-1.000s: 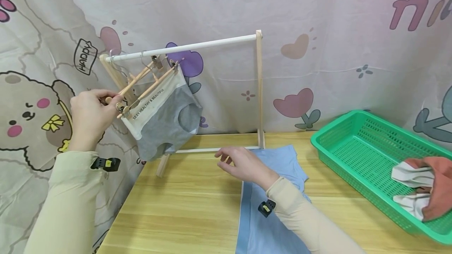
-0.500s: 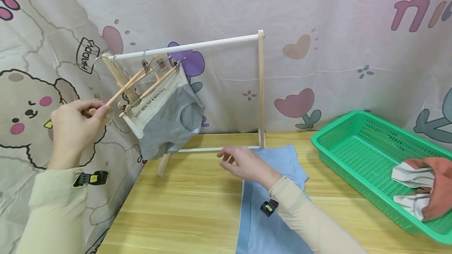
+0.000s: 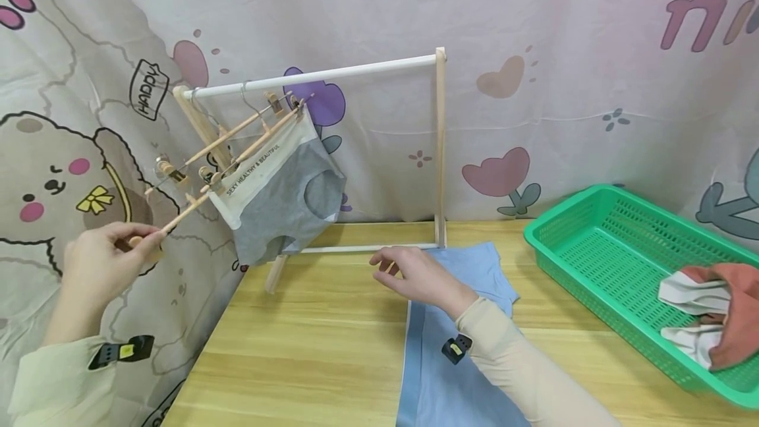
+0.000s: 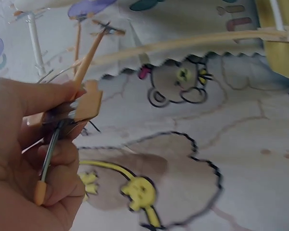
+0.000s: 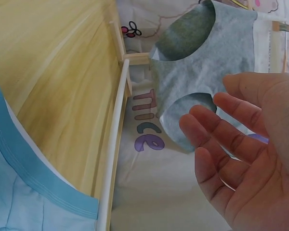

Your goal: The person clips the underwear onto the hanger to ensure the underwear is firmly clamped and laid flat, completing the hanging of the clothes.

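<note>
In the head view my left hand [image 3: 107, 265] pinches one end of a wooden clip hanger [image 3: 188, 211], left of the drying rack and below its top bar. Close up in the left wrist view, the thumb and fingers grip it around a wooden clip [image 4: 89, 103]. Grey briefs [image 3: 284, 196] with a white waistband hang clipped to another hanger on the rack. Between them and my left hand hangs a bare clip hanger [image 3: 228, 134]. My right hand [image 3: 418, 279] hovers with relaxed fingers by light blue briefs [image 3: 456, 374] spread on the table, holding nothing.
The rack's white top bar [image 3: 356, 71] runs between wooden posts at the back of the wooden table [image 3: 284, 361]. A green plastic basket [image 3: 584, 269] stands at the right, with a rust-and-white garment [image 3: 738, 315] inside. A printed curtain [image 3: 534, 12] covers the wall behind.
My left hand has drawn the hanger away from the rack, down and to the left, and its hook has left the bar. The right hand stays almost still.
</note>
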The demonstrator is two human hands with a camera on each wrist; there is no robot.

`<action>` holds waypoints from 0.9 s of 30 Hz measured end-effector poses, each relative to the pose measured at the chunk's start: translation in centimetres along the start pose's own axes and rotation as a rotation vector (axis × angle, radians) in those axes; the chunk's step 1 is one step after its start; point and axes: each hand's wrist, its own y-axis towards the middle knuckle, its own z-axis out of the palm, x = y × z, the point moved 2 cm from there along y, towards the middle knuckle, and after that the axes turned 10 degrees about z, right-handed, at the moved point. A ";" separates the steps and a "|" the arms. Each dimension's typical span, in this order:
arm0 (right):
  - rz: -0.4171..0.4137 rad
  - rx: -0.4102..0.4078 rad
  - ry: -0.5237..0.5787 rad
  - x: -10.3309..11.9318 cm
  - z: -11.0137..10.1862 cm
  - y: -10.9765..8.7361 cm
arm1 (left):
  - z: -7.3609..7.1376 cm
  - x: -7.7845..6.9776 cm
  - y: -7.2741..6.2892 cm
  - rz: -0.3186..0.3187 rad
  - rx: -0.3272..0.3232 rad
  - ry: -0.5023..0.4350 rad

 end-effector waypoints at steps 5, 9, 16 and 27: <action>0.000 0.011 0.002 -0.3 0.4 -0.1 | 1.5 1.3 -2.2 0.005 0.136 -0.011; -0.004 0.020 -0.007 -0.6 0.7 -0.1 | 2.6 2.1 -3.9 0.007 0.205 -0.051; 0.002 0.038 0.004 -0.9 1.4 -0.2 | 3.9 3.3 -6.9 -0.011 0.306 -0.091; 0.012 0.078 0.035 -1.3 2.2 -0.4 | 5.0 6.0 -10.3 -0.043 0.516 -0.152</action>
